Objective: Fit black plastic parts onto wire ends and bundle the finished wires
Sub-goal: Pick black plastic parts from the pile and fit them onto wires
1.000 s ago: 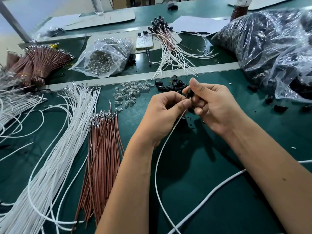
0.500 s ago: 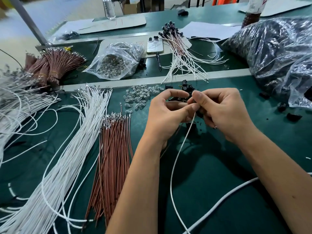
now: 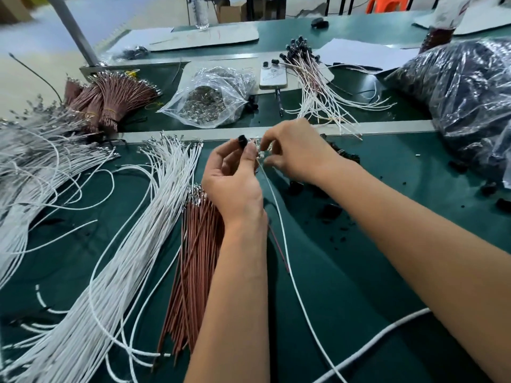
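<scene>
Fingers (image 3: 250,152) of the left hand (image 3: 232,181) pinch a small, rounded black plastic part (image 3: 242,140) on a thin white wire (image 3: 284,244); the right hand (image 3: 298,150) curls into tiny clear pieces on the matte green surface (image 3: 387,258). Half a second ago both hands met closer in; they have since parted and reached farther out.

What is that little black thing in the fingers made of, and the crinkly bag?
The black cap in the left hand looks like matte hard plastic: dark, dull, moulded. The clear bag looks like thin glossy plastic film: see-through, wrinkled, shiny.
</scene>
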The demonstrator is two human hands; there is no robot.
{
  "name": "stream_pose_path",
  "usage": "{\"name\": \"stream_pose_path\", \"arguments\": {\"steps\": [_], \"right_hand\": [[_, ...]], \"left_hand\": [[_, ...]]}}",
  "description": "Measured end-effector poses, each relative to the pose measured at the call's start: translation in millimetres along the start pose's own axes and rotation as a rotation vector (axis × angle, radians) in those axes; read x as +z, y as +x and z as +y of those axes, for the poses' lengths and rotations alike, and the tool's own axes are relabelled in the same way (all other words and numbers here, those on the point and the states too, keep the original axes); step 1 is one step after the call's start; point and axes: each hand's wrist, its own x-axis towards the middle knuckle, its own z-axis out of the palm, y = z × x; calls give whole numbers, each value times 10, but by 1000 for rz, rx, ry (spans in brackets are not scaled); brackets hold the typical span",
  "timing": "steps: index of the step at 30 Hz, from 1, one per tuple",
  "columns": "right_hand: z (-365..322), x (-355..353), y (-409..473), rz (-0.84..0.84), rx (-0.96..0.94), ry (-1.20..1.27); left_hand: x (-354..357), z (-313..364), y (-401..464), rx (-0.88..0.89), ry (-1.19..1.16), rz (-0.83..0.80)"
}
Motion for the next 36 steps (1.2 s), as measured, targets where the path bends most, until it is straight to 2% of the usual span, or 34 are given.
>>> {"name": "stream_pose_path", "arguments": {"steps": [4,8,10,14,17,25,29,33,36], "right_hand": [[-118,103,159,-84,-22,-168],[-151,42,172,-159,-43,-296],[-168,-35,107,-185,-67,-281],[-119,-149,-87,-142,-27,-63],[-41,-212,-184,-88,-8,-100],[371,-402,-606,150,179,521],[511,-411,-844,198,237,847],[529,-353,-998,211,252,1028],[528,-353,-1061,286,209,1111]], "left_hand": [[-3,-53,5,76,82,-71],[24,-44,-58,108,70,-242],[35,-26,-87,129,59,-314],[51,13,-143,151,47,-446],[67,27,-188,151,51,-515],[89,-2,-234,118,64,-614],[99,-26,-261,115,101,-662],[108,-53,-283,100,152,-693],[107,-75,-288,99,244,-682]]}}
